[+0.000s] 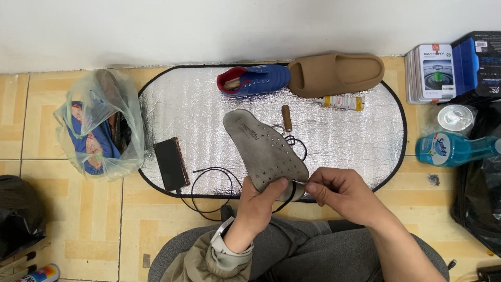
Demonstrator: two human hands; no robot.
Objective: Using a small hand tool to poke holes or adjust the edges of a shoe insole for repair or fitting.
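Grey perforated insole [263, 151], worn and flat, gripped by left hand [259, 201], edge pinched by right hand [339, 190].

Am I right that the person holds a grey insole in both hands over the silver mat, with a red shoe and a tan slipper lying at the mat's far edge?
Not quite: the head view shows the shoe is blue, with only a red lining. The grey insole, held by the left hand and right hand, the silver mat and tan slipper are as you said.
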